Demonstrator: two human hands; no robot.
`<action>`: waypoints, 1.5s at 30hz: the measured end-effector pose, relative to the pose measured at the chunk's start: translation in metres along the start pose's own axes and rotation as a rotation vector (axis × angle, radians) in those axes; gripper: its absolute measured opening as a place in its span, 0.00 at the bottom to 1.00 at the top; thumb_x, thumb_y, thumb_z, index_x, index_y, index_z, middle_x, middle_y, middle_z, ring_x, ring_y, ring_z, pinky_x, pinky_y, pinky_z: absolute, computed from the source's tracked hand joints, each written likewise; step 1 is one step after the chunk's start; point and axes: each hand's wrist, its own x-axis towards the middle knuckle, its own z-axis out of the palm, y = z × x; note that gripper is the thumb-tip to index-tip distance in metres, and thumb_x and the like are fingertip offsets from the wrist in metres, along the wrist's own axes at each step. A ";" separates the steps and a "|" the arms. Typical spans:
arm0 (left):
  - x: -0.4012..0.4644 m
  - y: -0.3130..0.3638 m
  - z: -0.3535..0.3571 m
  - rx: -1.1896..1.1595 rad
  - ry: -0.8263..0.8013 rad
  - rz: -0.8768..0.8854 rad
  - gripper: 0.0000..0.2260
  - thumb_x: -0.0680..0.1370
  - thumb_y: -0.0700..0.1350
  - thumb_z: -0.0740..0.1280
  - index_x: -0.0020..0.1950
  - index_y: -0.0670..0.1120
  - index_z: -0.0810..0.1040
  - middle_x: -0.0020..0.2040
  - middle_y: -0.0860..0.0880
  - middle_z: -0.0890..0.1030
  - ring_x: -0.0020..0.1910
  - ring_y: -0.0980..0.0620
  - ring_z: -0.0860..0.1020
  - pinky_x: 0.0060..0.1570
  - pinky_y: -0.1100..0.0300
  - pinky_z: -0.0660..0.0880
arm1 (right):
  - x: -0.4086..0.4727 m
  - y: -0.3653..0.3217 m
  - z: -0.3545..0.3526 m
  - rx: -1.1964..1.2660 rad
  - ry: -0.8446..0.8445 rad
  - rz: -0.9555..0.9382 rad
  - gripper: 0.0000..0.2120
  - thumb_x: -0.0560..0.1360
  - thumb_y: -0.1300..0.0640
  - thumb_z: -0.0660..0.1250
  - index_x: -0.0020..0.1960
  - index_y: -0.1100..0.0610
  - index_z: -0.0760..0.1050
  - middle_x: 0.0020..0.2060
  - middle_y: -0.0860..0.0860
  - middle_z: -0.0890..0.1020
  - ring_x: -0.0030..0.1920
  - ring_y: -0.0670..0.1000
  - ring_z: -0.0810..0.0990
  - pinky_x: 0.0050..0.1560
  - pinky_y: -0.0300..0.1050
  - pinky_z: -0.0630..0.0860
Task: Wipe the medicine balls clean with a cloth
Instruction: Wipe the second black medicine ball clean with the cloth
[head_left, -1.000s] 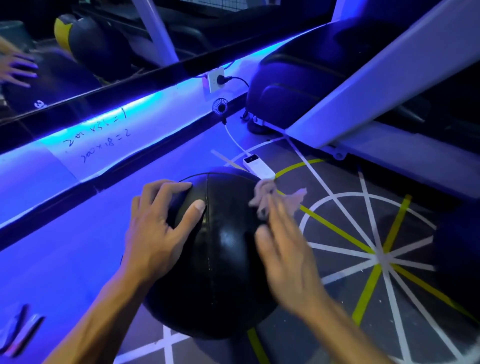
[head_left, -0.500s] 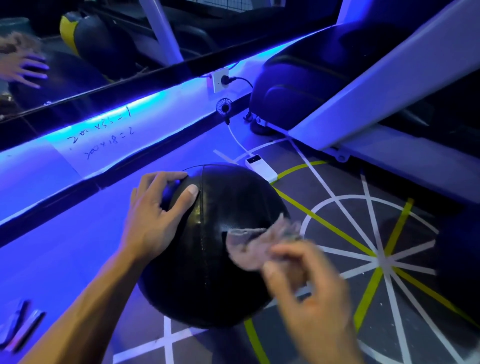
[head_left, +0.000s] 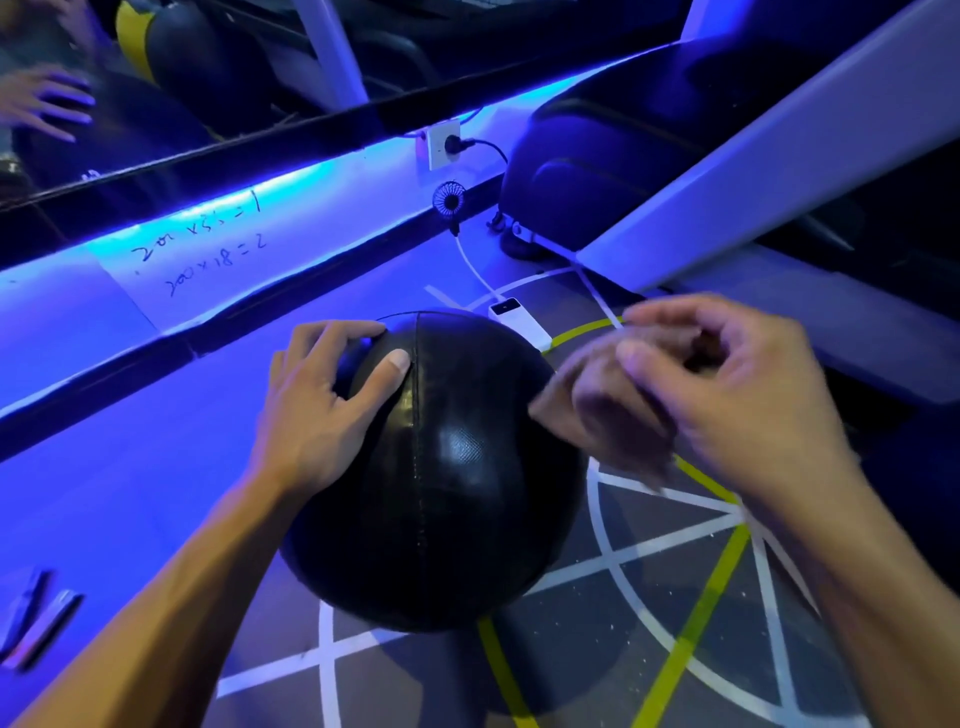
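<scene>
A black stitched medicine ball (head_left: 441, 478) sits on the marked floor in the middle of the head view. My left hand (head_left: 322, 405) rests on its upper left side, fingers spread over the top and thumb along the seam. My right hand (head_left: 727, 395) hovers at the ball's upper right and pinches a small pale cloth (head_left: 597, 410), which is blurred by motion and hangs against the ball's right edge.
A white power bank (head_left: 519, 322) lies just behind the ball, cabled to a small fan (head_left: 449, 200) by the wall socket (head_left: 441, 145). A dark machine with a white sloped beam (head_left: 779, 171) stands at the right. A mirror runs along the wall. Two dark sticks (head_left: 36, 623) lie at the lower left.
My right hand with the cloth swept from the ball's front up to its upper right side. The left hand stayed on the ball's upper left.
</scene>
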 end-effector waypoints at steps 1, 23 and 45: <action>0.000 0.001 0.001 0.007 0.001 0.000 0.20 0.73 0.71 0.62 0.62 0.65 0.76 0.57 0.65 0.70 0.62 0.56 0.68 0.58 0.54 0.68 | 0.006 -0.003 0.002 0.063 0.057 -0.006 0.08 0.74 0.56 0.76 0.52 0.48 0.84 0.40 0.45 0.86 0.41 0.43 0.83 0.48 0.44 0.82; -0.003 0.006 0.004 0.014 0.011 0.017 0.19 0.73 0.70 0.64 0.61 0.65 0.77 0.58 0.64 0.70 0.64 0.59 0.69 0.59 0.60 0.65 | -0.100 0.038 0.049 -0.367 -0.170 0.125 0.22 0.80 0.32 0.54 0.71 0.34 0.70 0.55 0.33 0.81 0.61 0.40 0.74 0.60 0.48 0.75; -0.003 0.010 0.004 -0.006 0.011 0.024 0.18 0.74 0.67 0.66 0.61 0.64 0.78 0.58 0.64 0.71 0.66 0.54 0.70 0.56 0.70 0.62 | -0.073 0.061 0.064 0.035 -0.022 0.254 0.29 0.68 0.53 0.80 0.67 0.44 0.76 0.49 0.42 0.80 0.52 0.42 0.80 0.55 0.43 0.81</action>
